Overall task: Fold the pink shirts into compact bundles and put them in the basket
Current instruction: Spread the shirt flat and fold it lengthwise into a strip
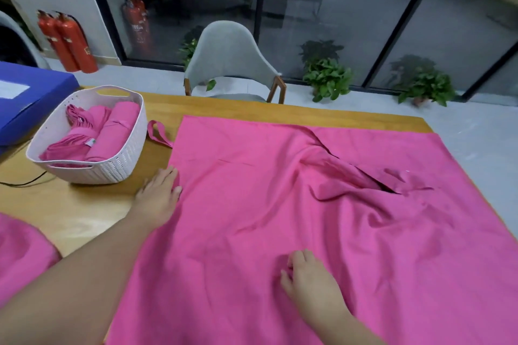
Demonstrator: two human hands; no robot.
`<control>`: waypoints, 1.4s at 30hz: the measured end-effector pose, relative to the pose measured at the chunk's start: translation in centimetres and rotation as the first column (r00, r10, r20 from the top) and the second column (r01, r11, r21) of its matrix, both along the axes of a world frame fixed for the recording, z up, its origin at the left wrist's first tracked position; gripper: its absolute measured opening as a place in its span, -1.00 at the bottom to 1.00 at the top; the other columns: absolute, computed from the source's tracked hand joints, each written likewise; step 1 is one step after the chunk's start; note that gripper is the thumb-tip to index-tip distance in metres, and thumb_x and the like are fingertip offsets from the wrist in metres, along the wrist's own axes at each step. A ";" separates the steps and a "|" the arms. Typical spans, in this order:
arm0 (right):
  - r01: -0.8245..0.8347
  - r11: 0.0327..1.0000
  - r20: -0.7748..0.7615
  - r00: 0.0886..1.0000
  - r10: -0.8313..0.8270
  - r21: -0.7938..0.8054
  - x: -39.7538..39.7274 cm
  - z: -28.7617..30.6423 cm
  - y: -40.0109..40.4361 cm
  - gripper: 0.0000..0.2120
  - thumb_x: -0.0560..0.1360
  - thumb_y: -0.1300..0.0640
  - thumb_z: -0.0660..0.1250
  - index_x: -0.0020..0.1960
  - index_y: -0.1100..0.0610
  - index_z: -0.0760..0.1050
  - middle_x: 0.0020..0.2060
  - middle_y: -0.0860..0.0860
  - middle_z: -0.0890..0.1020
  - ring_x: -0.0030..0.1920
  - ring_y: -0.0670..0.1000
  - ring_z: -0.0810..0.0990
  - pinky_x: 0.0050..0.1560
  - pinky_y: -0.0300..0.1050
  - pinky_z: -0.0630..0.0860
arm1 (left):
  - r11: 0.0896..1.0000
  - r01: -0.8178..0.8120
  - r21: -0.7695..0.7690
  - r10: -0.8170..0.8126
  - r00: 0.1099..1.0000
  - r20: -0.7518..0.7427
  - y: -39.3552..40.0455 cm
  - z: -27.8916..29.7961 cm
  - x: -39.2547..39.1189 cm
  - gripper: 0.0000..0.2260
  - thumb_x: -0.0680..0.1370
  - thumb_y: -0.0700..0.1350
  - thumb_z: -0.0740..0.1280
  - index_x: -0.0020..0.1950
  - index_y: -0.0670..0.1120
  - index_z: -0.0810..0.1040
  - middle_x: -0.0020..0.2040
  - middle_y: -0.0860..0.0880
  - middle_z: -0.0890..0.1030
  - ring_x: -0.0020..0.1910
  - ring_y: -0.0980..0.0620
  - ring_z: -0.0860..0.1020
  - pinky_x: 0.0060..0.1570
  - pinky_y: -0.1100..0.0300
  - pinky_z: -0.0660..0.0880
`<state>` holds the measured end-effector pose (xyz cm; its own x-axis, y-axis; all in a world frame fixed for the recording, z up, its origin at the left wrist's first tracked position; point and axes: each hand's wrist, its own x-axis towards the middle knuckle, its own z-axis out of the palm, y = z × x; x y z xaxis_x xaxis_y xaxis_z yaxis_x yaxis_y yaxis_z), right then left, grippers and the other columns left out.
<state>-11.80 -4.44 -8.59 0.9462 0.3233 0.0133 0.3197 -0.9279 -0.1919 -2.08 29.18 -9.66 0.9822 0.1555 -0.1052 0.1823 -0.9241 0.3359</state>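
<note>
Beyond the left hand (157, 193), the basket (112, 168) already holds rolled pink bundles (112, 131). One pink shirt (308, 218) lies unfolded under both hands, which rest flat, gripping nothing; the right hand (308, 280) presses its middle. Folding is not yet begun.

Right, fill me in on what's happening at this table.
A person is folding pink shirts. One pink shirt lies spread out and still rumpled on the wooden table. The left hand rests on its left edge, fingers straight, and the right hand presses on the cloth nearer the person. The white basket at the left already holds rolled pink bundles. More pink cloth lies at the near left edge.
</note>
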 end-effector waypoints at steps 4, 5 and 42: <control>0.065 0.963 -0.049 0.996 -0.081 -0.262 1.1 -0.9 0.3 -0.78 0.02 -0.09 0.40 -0.50 0.00 0.42 -0.58 -0.11 0.40 -0.59 -0.11 0.09 -0.59 -0.32 -0.14 | 0.999 0.024 0.040 -0.024 1.000 0.006 0.3 -0.8 0.0 -0.54 0.66 -0.04 0.04 0.55 -0.10 0.12 0.56 -0.02 0.09 0.54 -0.04 0.04 0.46 -0.01 -0.01; 0.092 0.959 -0.065 0.991 -0.114 -0.267 1.0 -0.6 0.0 -0.81 -0.01 -0.12 0.31 -0.54 -0.02 0.41 -0.61 -0.13 0.37 -0.55 -0.09 -0.02 -0.50 -0.36 -0.26 | 0.999 0.030 0.039 -0.029 1.000 -0.005 0.3 -0.7 0.1 -0.54 0.66 -0.04 0.05 0.55 -0.10 0.11 0.57 -0.02 0.07 0.54 -0.04 0.03 0.46 0.00 -0.02; 0.101 0.994 -0.239 0.967 -0.090 0.033 -12.8 2.8 -1.7 -0.09 0.24 -0.39 -0.25 0.47 -0.02 0.21 0.48 -0.01 0.18 0.49 0.01 0.14 0.44 -0.07 0.13 | 0.933 -0.353 -0.066 0.353 0.936 -0.020 -3.8 2.3 -18.5 -0.67 0.62 -0.03 0.15 -0.01 -0.30 0.51 0.00 -0.32 0.56 0.00 -0.31 0.53 -0.01 -0.06 0.47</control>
<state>-24.56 -6.16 -5.82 0.9504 0.2355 -0.2029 0.1704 -0.9406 -0.2936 -20.55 25.36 -7.37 0.8644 0.4843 -0.1353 0.4955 -0.7748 0.3926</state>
